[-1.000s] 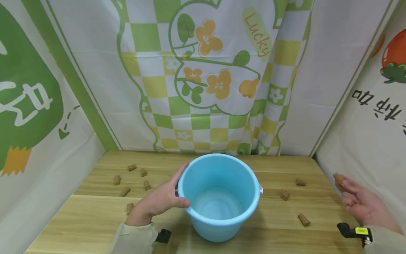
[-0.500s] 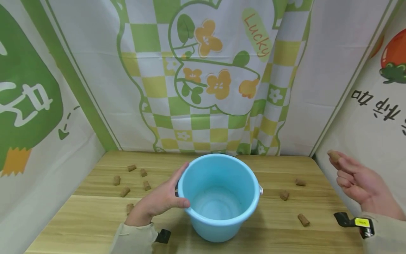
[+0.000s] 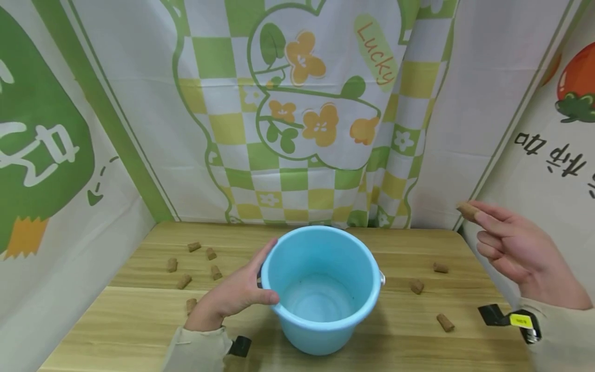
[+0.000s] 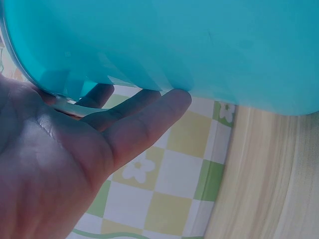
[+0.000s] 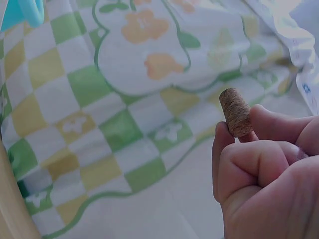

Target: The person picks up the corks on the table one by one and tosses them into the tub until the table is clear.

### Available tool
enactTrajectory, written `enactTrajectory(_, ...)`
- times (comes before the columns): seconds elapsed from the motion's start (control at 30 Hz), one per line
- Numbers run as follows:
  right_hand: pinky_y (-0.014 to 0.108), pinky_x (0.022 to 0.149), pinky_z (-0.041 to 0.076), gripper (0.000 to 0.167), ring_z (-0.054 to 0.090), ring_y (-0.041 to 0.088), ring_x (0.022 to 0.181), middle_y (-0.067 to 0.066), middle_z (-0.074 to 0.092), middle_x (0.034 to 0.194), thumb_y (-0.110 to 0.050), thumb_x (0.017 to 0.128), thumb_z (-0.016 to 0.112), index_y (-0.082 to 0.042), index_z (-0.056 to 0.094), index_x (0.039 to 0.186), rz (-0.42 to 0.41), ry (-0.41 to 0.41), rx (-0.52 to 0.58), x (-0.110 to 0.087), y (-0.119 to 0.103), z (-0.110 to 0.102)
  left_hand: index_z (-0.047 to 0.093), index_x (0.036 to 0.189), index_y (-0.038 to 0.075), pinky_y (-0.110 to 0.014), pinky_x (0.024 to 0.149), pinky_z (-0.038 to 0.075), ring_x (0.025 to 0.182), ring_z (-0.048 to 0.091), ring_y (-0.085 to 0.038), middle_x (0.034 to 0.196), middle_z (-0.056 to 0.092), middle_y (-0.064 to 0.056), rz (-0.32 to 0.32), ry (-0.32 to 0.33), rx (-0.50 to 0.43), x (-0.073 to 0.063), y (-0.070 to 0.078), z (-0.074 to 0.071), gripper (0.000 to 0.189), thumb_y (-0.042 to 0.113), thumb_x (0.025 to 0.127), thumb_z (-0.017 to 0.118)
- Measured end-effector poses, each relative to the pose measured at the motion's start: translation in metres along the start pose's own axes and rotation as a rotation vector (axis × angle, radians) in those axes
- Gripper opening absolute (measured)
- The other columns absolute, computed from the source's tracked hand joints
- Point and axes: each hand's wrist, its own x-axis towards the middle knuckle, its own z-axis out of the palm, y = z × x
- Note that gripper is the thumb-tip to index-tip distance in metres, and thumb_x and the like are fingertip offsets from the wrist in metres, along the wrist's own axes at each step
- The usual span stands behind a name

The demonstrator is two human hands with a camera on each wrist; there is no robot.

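Observation:
A light blue bucket [image 3: 321, 336] stands upright on the wooden table [image 3: 116, 320]; no cork shows inside it. My left hand [image 3: 237, 293] holds the bucket's left side, its thumb at the rim and its fingers along the outer wall, as the left wrist view shows too. Raised at the right, my right hand [image 3: 522, 250] pinches a brown cork [image 3: 467, 211] between thumb and fingertips. In the right wrist view this cork [image 5: 236, 112] sticks out past the fingers. On the right of the table lie three loose corks, one of them a cork [image 3: 444, 323] near the front.
Several more corks [image 3: 184, 281] are scattered on the table's left part, one close to the left forearm. A checked curtain [image 3: 302, 181] hangs behind the table, and printed cloth walls [image 3: 534, 206] stand at both sides. The bucket's handle joint [image 3: 382, 279] juts out on its right.
My right hand has risen and moved left, carrying the cork up from near the table's right edge. The left hand and the bucket have stayed in place.

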Motion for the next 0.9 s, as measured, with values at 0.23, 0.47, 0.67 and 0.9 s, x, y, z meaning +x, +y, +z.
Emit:
enactTrajectory(0.23, 0.025, 0.046, 0.014, 0.034, 0.009, 0.015, 0.053, 0.003, 0.059, 0.110, -0.002, 0.108, 0.037, -0.002, 0.060, 0.132, 0.031, -0.009, -0.122, 0.013, 0.002, 0.031, 0.003, 0.161, 0.029, -0.054, 0.097, 0.045, 0.127, 0.044, -0.045, 0.157, 0.023, -0.016, 0.005, 0.004, 0.002, 0.000, -0.002, 0.000, 0.122, 0.049, 0.075, 0.087)
enactTrajectory(0.47, 0.029, 0.047, 0.015, 0.030, 0.010, 0.018, 0.054, 0.003, 0.059, 0.125, -0.007, 0.106, 0.047, -0.007, 0.063, 0.132, 0.068, 0.013, -0.291, 0.025, 0.002, 0.060, 0.003, 0.161, 0.031, -0.055, 0.097, 0.045, 0.127, 0.045, -0.044, 0.157, 0.025, -0.016, -0.011, 0.004, -0.010, 0.000, -0.001, 0.000, 0.121, 0.048, 0.075, 0.087)
enactTrajectory(0.67, 0.033, 0.049, 0.017, 0.032, 0.018, 0.017, 0.054, 0.004, 0.058, 0.113, -0.016, 0.103, 0.058, -0.007, 0.061, 0.133, 0.100, 0.090, -0.499, 0.038, 0.002, 0.086, 0.003, 0.160, 0.032, -0.056, 0.098, 0.044, 0.128, 0.044, -0.044, 0.157, 0.025, -0.017, -0.021, -0.001, -0.025, 0.000, -0.001, 0.000, 0.120, 0.046, 0.075, 0.087)
enactTrajectory(0.9, 0.029, 0.047, 0.025, 0.040, 0.027, 0.014, 0.052, 0.006, 0.062, 0.113, -0.023, 0.102, 0.060, -0.004, 0.057, 0.137, 0.177, 0.129, -0.787, 0.053, 0.002, 0.119, 0.003, 0.160, 0.032, -0.055, 0.096, 0.046, 0.128, 0.043, -0.045, 0.157, 0.023, -0.016, -0.012, -0.011, -0.052, 0.000, -0.002, 0.001, 0.119, 0.043, 0.076, 0.087)
